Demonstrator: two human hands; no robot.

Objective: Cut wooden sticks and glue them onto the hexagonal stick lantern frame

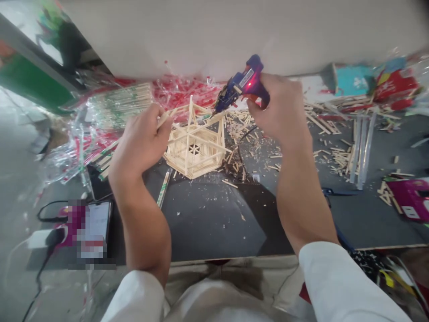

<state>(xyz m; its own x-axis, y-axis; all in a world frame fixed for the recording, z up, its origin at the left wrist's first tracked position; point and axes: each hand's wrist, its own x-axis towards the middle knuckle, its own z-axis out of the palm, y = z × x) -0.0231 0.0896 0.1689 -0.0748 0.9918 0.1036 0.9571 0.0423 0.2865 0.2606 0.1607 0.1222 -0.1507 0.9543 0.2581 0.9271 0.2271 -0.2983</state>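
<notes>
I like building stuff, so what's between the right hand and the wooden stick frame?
The head view shows a blue glue gun in the right hand, pointing down toward the stick frame.

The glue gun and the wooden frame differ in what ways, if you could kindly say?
The glue gun is blue; the frame is pale wood. The glue gun has a solid body, the frame open latticework. The glue gun is raised in the right hand; the frame sits on the table.
</notes>
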